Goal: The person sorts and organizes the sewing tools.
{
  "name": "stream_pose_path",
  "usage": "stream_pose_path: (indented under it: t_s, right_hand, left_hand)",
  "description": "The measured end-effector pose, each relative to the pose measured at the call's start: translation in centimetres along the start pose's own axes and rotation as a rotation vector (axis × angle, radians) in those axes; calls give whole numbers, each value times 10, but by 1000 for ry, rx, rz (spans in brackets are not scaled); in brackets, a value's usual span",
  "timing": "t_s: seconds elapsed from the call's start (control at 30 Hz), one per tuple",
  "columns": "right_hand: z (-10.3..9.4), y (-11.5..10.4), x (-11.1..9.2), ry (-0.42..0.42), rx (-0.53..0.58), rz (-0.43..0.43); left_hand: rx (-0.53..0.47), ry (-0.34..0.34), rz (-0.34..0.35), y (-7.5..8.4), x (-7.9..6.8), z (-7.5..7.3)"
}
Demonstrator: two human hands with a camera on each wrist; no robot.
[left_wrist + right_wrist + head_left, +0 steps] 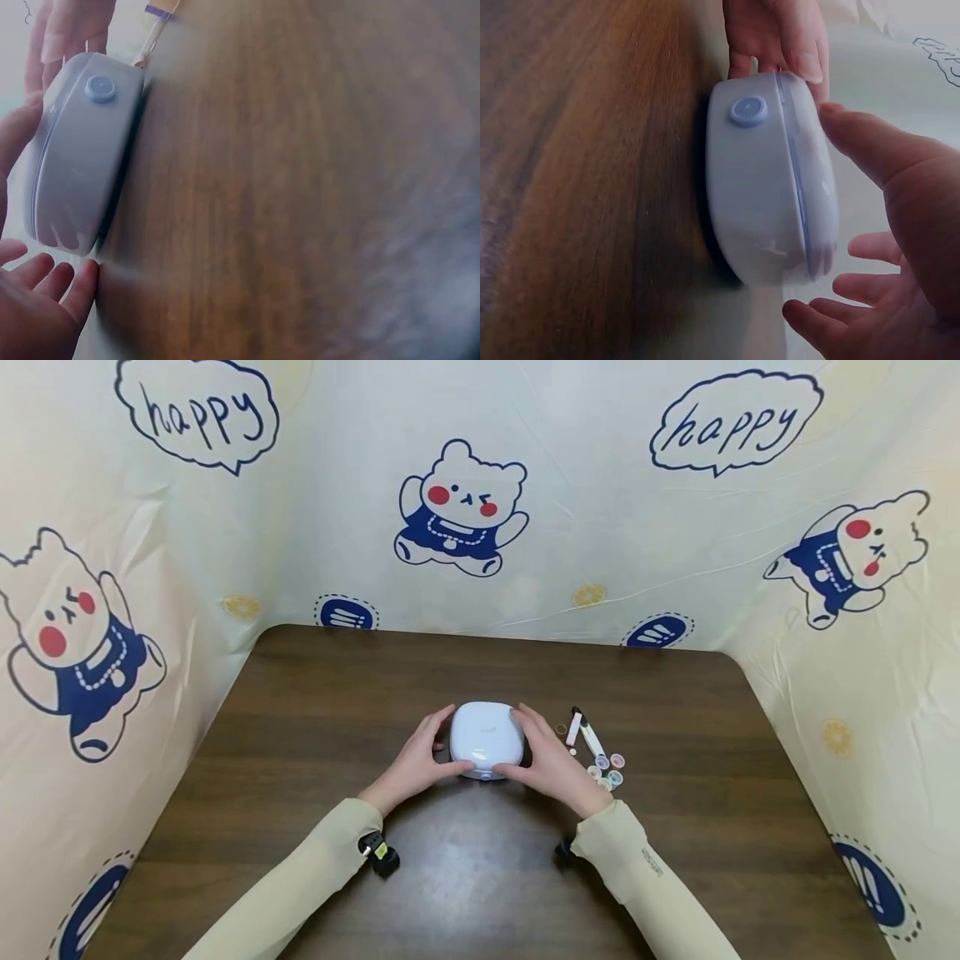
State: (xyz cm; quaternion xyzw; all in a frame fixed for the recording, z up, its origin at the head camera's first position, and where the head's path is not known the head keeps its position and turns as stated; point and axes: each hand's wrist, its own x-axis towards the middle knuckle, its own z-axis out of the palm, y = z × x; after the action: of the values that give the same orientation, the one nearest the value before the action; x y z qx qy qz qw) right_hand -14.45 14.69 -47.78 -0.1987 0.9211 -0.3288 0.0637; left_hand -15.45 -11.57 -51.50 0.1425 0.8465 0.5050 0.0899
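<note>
A white, rounded case (pixel 486 739) with a glossy lid stands on the brown table between both hands. A round, pale blue button (pixel 748 111) sits on its front wall, and a bluish seam runs under the lid. My left hand (pixel 420 760) lies along the left side, its thumb at the front corner of the lid. On the opposite side is my right hand (pixel 551 760), thumb likewise at the lid's front edge. In the wrist views the fingers of both hands are spread and fairly straight, close beside the case. The lid is down, so the inside is hidden.
Right of the case, partly behind the right hand, lie a white stick with a black end (pixel 591 735), a shorter pinkish stick (pixel 573 728), a thin ring (pixel 561 729) and several small round pieces with coloured rims (pixel 617 761). A printed cloth (pixel 570 527) surrounds the table (pixel 660 852).
</note>
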Motion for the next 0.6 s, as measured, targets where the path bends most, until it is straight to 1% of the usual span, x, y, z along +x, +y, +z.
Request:
stream_pose_path:
  t_s: [0.17,0.27,0.43,0.6]
  right_hand:
    - [3,4,8,-61,28,3]
    - [5,5,10,-80,33,3]
    - [5,3,14,-78,50,-17]
    - [2,1,16,-84,58,-31]
  left_hand:
    - [18,-63,-34,1,5,-1]
    - [39,-99,-46,2,8,-1]
    - [73,-129,-32,0,11,1]
    - [81,-138,-15,-2,14,1]
